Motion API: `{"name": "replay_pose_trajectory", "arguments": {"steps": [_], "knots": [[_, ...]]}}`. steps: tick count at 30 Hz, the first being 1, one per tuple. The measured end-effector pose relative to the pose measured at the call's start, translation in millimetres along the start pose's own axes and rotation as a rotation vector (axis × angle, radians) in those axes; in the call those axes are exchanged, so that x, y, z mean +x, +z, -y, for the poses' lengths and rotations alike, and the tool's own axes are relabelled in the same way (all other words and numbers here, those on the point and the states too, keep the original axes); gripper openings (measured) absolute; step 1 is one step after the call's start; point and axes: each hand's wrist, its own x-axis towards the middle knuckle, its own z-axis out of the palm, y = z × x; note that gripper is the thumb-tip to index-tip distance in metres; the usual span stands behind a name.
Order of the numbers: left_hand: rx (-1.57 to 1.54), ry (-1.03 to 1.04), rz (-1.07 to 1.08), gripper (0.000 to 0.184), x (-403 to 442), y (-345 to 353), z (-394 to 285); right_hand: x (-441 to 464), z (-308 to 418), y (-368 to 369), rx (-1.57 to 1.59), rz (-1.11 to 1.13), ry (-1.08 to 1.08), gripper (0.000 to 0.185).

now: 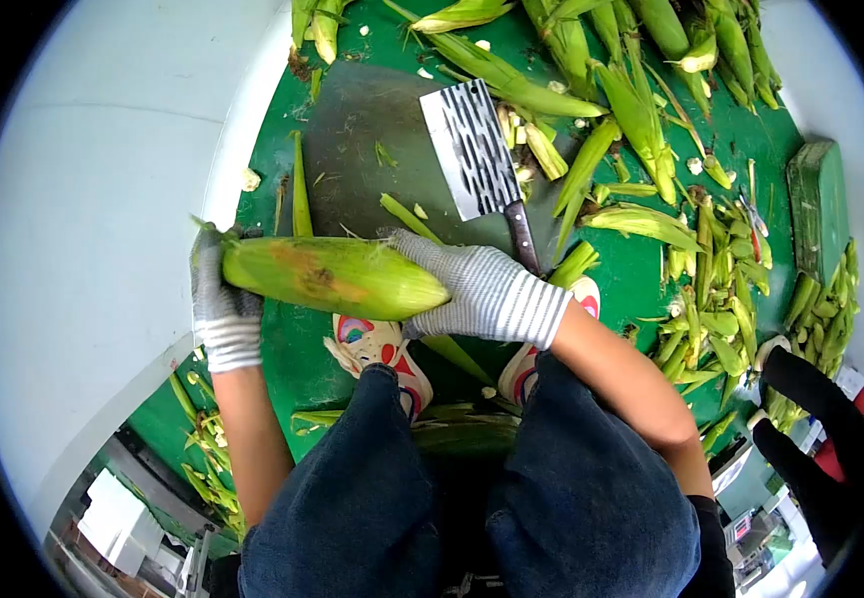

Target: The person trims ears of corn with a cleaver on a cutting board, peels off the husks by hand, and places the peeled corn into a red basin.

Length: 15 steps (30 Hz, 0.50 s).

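An ear of corn [337,277] in its green husk, with a brownish patch on the side, lies level above my shoes. My left hand [220,284], in a grey striped glove, is closed round its tip end. Gloved the same way, my right hand [482,284] grips the thick base end; its fingers are partly behind the husk. Beyond the ear, a cleaver [470,149] with a patterned blade and a dark handle rests on a dark board [362,130], its handle pointing towards my right wrist.
Unhusked corn ears [561,50] are heaped at the far side of the green floor [277,149]. Husk scraps [716,289] pile up at the right, near a green block-shaped object [819,204]. Another person's dark-clad legs [821,419] are at the right edge. A white wall [123,179] borders the left.
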Motion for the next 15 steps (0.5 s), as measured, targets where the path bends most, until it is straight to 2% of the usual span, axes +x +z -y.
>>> {"name": "replay_pose_trajectory", "arguments": {"steps": [1,3,4,5,6,7,9,10,11,12,13,15], "knots": [[0.044,-0.015,-0.029,0.029,-2,15,1,-4,-5,-1,0.135,-0.068,-0.015,0.049],[-0.075,-0.100,-0.036,0.025,15,15,9,-13,-16,-4,0.413,-0.204,-0.041,0.035],[-0.092,-0.123,-0.014,0.025,18,22,9,-17,-18,-14,0.612,-0.206,0.255,0.025],[-0.113,-0.145,0.014,0.025,22,32,8,-22,-20,-23,0.826,-0.268,0.553,0.022],[-0.131,-0.170,0.039,0.025,22,42,8,-31,-38,-21,0.945,-0.420,0.467,0.021],[-0.110,-0.165,0.053,0.026,17,55,3,-39,-82,-17,0.319,-0.515,0.385,0.026],[-0.069,-0.141,0.097,0.028,7,88,-9,-63,-53,-36,0.232,-0.637,0.303,0.036],[-0.018,-0.094,0.184,0.030,8,93,-11,-74,-18,-48,0.339,-0.633,0.257,0.043],[-0.002,-0.124,0.141,0.030,4,105,-13,-84,11,-53,0.449,-0.625,0.210,0.050],[0.012,-0.147,0.102,0.030,1,121,-16,-92,19,-53,0.176,-0.599,0.012,0.066],[0.022,-0.161,0.070,0.031,-3,138,-21,-94,33,-59,-0.252,-0.538,-0.061,0.075],[-0.089,-0.256,0.123,0.028,-4,157,-26,-92,58,-53,-0.695,-0.423,0.181,0.079]]}}
